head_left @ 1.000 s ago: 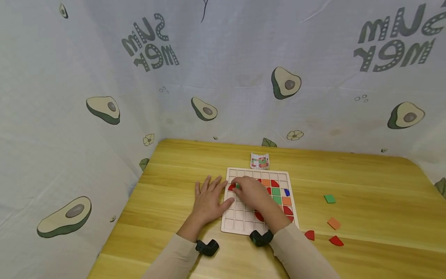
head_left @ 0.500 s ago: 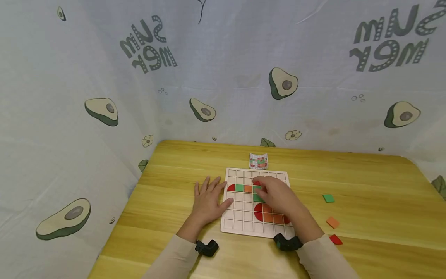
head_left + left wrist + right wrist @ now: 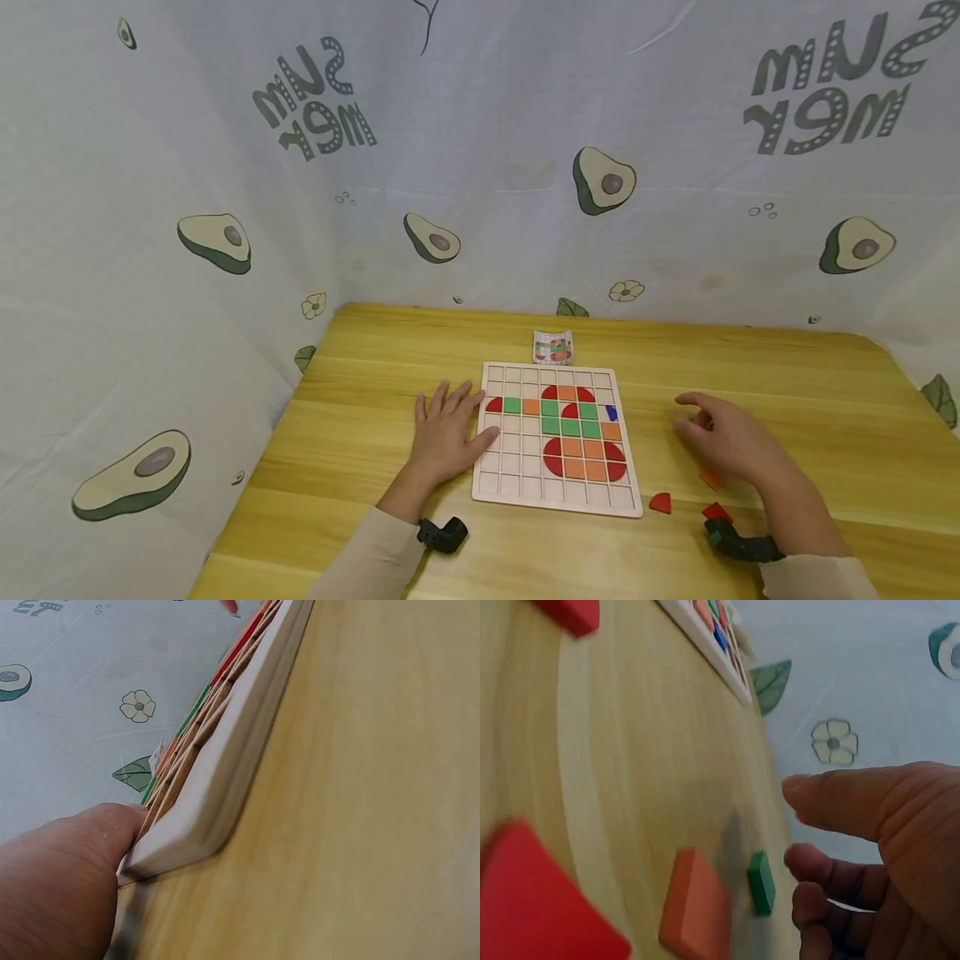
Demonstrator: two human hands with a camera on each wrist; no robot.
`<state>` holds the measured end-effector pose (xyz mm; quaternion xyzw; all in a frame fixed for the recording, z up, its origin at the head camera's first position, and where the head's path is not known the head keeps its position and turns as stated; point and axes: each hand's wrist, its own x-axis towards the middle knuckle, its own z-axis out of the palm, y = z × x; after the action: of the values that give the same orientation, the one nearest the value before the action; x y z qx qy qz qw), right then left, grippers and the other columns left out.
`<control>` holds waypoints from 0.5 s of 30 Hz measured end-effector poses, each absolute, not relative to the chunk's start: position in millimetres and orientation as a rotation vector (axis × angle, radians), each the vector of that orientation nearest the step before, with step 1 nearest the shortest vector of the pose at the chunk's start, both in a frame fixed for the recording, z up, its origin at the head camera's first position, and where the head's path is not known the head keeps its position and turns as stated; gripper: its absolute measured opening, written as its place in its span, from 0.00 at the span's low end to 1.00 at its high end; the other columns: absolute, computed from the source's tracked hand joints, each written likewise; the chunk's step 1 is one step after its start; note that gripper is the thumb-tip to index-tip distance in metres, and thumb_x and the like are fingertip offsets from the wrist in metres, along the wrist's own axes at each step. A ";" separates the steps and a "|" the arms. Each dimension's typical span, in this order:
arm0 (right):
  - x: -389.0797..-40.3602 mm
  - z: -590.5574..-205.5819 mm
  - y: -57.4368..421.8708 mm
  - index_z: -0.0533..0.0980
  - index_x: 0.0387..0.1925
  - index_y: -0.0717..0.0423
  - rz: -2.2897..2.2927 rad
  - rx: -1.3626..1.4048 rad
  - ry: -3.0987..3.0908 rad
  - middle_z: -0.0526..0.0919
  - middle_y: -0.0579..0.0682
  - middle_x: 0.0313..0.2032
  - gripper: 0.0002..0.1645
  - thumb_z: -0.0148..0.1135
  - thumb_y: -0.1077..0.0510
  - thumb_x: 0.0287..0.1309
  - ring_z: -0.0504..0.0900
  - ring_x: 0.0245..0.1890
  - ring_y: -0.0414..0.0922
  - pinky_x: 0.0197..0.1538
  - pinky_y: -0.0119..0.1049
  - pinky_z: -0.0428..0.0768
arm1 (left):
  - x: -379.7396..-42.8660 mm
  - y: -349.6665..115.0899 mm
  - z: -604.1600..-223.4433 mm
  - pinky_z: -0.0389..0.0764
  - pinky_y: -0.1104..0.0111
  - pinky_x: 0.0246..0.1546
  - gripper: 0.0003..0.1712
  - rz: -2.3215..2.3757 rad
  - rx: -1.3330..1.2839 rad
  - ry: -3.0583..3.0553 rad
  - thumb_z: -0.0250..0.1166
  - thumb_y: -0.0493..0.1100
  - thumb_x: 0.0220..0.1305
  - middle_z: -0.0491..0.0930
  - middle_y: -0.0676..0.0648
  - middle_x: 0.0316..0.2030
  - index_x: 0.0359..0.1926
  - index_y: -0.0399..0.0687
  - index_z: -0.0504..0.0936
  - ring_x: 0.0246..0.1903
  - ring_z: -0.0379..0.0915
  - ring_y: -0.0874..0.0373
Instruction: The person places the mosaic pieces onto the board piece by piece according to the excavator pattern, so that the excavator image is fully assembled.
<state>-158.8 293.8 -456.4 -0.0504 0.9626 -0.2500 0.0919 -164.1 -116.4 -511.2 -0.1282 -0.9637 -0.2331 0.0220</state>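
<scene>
My left hand (image 3: 444, 433) lies with fingers spread at the left edge of a pale wooden grid board (image 3: 512, 483). Its thumb (image 3: 112, 829) rests on the board's corner in the left wrist view. Red quarter rounds, orange squares and green squares fill several cells, and a dark blue piece (image 3: 612, 412) sits near the right edge. My right hand (image 3: 731, 437) hovers right of the board, thumb and fingers apart, holding nothing. Close to its fingertips in the right wrist view is a green square tile (image 3: 761, 883); the hand hides it in the head view.
A loose orange square (image 3: 694, 904) and red quarter round (image 3: 544, 900) lie beside the right hand. Another red quarter round (image 3: 661, 502) is by the board's lower right corner. A curled pattern card (image 3: 552, 347) stands behind the board. A printed cloth (image 3: 510, 167) hangs behind the table.
My right hand has left the board, moving right over the table toward the loose tiles, and the patterned pieces now show fully. The left hand has stayed at the board's edge.
</scene>
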 end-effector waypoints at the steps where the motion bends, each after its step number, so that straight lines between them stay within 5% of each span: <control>1: -157.9 -457.3 301.6 0.69 0.68 0.66 -0.740 -0.143 2.849 0.76 0.50 0.32 0.32 0.58 0.49 0.73 0.70 0.27 0.44 0.30 0.37 0.68 | -164.0 -116.7 -511.1 0.37 0.33 0.76 0.38 -0.722 -0.397 -2.985 0.57 0.68 0.69 0.61 0.49 0.78 0.74 0.60 0.70 0.80 0.45 0.39; 15: -157.9 -464.3 331.0 0.74 0.59 0.65 -0.690 -0.108 2.844 0.78 0.49 0.34 0.26 0.58 0.48 0.74 0.71 0.32 0.44 0.36 0.38 0.69 | -164.6 -117.2 -511.1 0.37 0.33 0.76 0.38 -0.731 -0.401 -2.984 0.57 0.69 0.68 0.62 0.49 0.78 0.74 0.60 0.70 0.80 0.45 0.39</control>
<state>-157.9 331.0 -464.3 -0.0368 0.9656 -0.2342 0.1066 -164.6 -117.2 -511.1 -0.1295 -0.9629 -0.2358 0.0215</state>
